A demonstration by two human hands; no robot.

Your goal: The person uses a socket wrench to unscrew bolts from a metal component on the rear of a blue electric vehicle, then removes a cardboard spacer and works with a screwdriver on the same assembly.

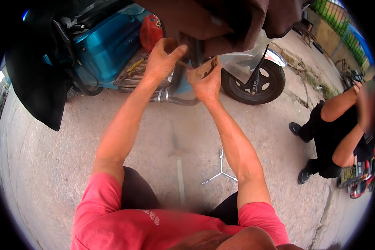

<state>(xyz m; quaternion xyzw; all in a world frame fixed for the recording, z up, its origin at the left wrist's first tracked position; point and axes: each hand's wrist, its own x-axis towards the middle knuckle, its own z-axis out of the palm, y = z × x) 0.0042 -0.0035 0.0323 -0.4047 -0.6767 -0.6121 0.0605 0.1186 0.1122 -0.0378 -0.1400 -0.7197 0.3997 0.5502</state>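
Note:
Both my arms reach forward to a blue electric scooter (106,50). My left hand (161,60) is closed, thumb and fingers pinched at one end of a thin brownish rod (185,65); its kind does not show. My right hand (206,83) is closed around a small dirty brown part (205,71), which the rod's other end meets or passes beside. Behind the hands are a dark upright tube of the scooter and a brown cover (246,21) hanging over its front. Fingers hide much of the part.
Yellow-handled pliers (136,65) and other tools lie on the slatted footboard, near a red bag (151,34). The front wheel (256,83) stands right of my hands. A Y-shaped socket wrench (221,172) and pale strip (180,179) lie on the concrete. Another person (337,125) sits at right.

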